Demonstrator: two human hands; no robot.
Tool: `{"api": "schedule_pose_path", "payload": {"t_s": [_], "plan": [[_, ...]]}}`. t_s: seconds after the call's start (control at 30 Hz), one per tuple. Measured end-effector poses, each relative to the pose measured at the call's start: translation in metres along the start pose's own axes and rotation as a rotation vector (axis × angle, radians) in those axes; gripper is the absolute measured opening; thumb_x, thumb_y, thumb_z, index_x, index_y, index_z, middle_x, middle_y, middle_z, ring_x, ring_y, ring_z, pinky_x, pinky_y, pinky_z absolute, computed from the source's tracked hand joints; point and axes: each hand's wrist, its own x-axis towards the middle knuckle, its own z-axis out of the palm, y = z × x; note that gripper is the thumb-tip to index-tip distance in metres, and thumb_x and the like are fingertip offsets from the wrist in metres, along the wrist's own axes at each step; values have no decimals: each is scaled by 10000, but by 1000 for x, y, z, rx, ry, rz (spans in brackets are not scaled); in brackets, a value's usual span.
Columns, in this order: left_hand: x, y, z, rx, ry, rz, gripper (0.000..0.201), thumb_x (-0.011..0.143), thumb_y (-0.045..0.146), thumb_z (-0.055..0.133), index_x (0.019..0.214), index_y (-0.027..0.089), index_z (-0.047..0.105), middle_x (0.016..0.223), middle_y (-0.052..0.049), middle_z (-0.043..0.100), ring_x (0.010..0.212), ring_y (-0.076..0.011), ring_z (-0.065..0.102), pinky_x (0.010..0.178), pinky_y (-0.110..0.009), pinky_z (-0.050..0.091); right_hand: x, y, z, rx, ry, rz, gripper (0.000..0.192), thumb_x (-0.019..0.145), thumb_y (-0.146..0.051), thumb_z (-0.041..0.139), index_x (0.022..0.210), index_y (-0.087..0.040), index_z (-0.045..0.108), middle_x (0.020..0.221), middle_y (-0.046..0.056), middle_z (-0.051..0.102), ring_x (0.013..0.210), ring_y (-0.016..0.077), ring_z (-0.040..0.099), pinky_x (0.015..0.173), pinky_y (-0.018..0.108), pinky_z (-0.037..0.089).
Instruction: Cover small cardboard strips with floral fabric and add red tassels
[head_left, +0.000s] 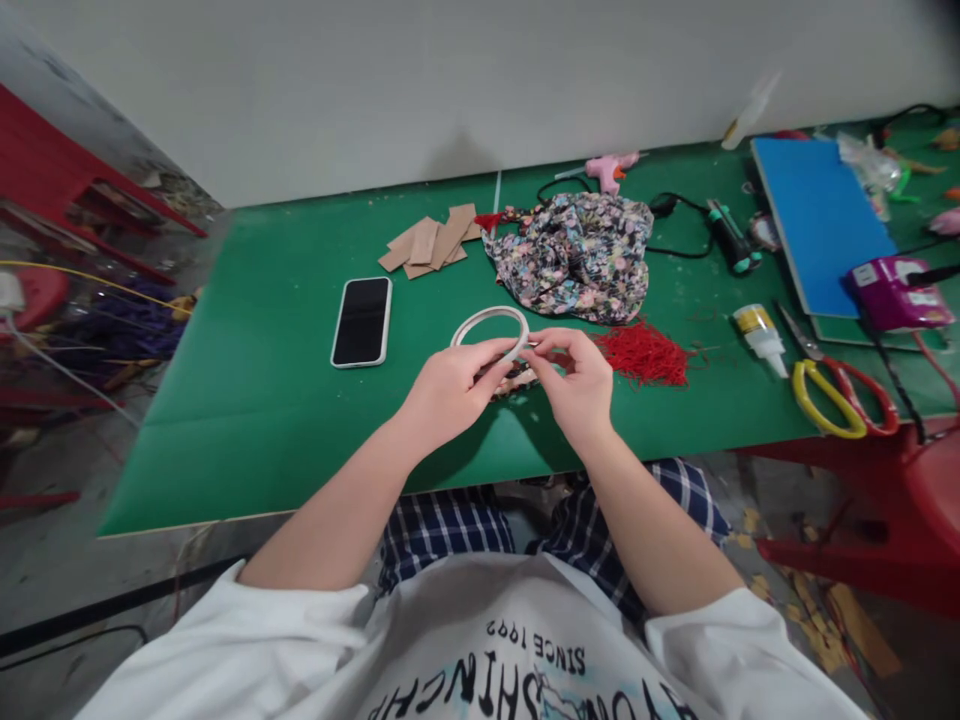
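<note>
A thin white ring (491,312), like a narrow roll of tape, stands tilted above the green table. My left hand (450,392) grips its near side between thumb and fingers. At the ring's right edge, my right hand (581,385) has thumb and fingertips pinched together; what lies between them is too small to make out. Partly hidden under my hands is a small patterned piece (517,380). A heap of red threads (643,355) lies just right of my right hand, and crumpled floral cloth (574,255) lies beyond it.
A phone (362,322) and cardboard strips (435,243) lie to the left. Rightward are a glue bottle (761,335), scissors (832,385), a cutter (731,235), a blue board (821,220) and a purple device (900,292). A pink glue gun (609,172) sits near the wall.
</note>
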Motion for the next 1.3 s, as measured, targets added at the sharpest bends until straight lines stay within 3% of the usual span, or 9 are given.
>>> {"api": "schedule_pose_path", "payload": {"t_s": [0.1, 0.23, 0.47, 0.63, 0.9, 1.1, 1.3], "plan": [[-1, -5, 3, 12, 27, -32, 310, 875, 337, 467, 1135, 232, 598, 1070, -10, 668, 898, -168, 639, 785, -250, 483, 1, 2, 1, 66, -66, 71, 200, 719, -214, 659, 887, -229, 553, 799, -35, 594, 740, 99, 615, 627, 233, 534], [-2, -7, 6, 91, 33, -39, 305, 874, 326, 466, 1126, 228, 606, 1043, -17, 678, 900, -182, 633, 766, -263, 475, 3, 2, -1, -78, -170, 11, 273, 742, -194, 637, 1011, -238, 615, 809, -16, 590, 729, 99, 589, 665, 251, 523], [-2, -6, 13, 291, 85, -62, 286, 887, 326, 444, 1092, 229, 618, 970, -16, 697, 822, -184, 636, 689, -263, 450, 0, 1, 0, -338, -108, -228, 142, 807, -174, 562, 880, -204, 681, 808, 32, 641, 759, 123, 595, 701, 267, 503], [-2, -7, 16, 284, 108, -75, 263, 888, 330, 442, 1029, 226, 639, 938, -14, 699, 825, -182, 633, 695, -267, 452, -1, 4, 1, -391, -140, -268, 110, 816, -182, 548, 828, -178, 657, 789, 44, 612, 770, 133, 578, 695, 264, 487], [-2, -6, 19, 3, 208, -156, 192, 831, 277, 512, 904, 212, 678, 837, -6, 705, 702, -141, 641, 643, -250, 497, -2, 1, 2, -416, -273, -330, 112, 848, -170, 448, 865, -167, 558, 842, 68, 549, 831, 164, 535, 707, 301, 473], [0, -6, 23, -440, 259, -327, 158, 736, 258, 599, 819, 152, 682, 692, -17, 686, 594, -120, 618, 581, -236, 505, -5, 2, 4, -548, -203, -529, 156, 870, -171, 413, 931, -169, 556, 884, 94, 555, 860, 184, 507, 774, 339, 460], [2, 3, 15, -675, 220, -406, 146, 724, 259, 625, 758, 128, 680, 636, -15, 666, 602, -114, 612, 592, -233, 499, -7, 0, 4, -492, -172, -465, 158, 872, -196, 432, 921, -198, 582, 887, 80, 579, 855, 179, 529, 762, 350, 467]]}}
